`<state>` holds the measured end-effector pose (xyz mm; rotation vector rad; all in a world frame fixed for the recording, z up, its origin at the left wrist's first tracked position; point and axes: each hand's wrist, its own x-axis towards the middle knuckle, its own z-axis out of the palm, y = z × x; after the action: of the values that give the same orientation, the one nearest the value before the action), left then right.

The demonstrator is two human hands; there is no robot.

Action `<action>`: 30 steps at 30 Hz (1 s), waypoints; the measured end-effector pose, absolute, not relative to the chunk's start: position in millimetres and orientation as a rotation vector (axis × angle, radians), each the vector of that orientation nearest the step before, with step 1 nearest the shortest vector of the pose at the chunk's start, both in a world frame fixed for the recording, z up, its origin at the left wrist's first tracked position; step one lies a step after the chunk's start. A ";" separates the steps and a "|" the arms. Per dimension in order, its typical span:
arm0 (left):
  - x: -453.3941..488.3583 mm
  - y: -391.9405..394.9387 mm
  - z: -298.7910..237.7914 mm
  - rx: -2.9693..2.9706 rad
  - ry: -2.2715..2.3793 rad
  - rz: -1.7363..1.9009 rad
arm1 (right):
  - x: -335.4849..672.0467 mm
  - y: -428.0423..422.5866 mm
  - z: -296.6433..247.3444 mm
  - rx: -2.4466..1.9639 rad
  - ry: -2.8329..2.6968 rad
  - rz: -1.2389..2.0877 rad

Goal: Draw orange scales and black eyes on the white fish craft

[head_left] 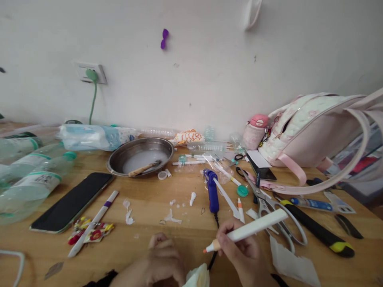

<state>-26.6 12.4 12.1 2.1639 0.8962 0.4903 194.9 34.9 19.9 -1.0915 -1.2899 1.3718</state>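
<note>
At lower centre, the right hand (242, 251) grips an uncapped marker (257, 226), seemingly mid-colouring; a stroke calls for steadying the pale wad (199, 278), bottom centre, beside the curled left hand (163, 257), its grip unclear.

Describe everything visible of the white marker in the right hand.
The white marker with an orange tip is uncapped and looks plastic. A pale peach collar leads to the tip, pointing left and down. The right hand grips it near that end; its blunt back end slants up rightward, partly covering silver scissors.
</note>
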 end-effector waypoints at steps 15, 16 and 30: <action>-26.3 31.5 18.6 1.311 0.946 0.738 | 198.5 36.6 29.9 -0.956 -1.571 1.580; -26.3 31.3 18.1 1.313 0.944 0.740 | 197.4 37.0 30.3 -0.981 -1.564 1.552; -26.5 26.2 13.8 1.274 0.898 0.778 | 195.2 35.9 30.8 -0.991 -1.528 1.279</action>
<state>-26.5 26.2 13.8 1.2743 0.8977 0.7777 195.2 35.9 30.8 -0.9906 -1.5284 1.2792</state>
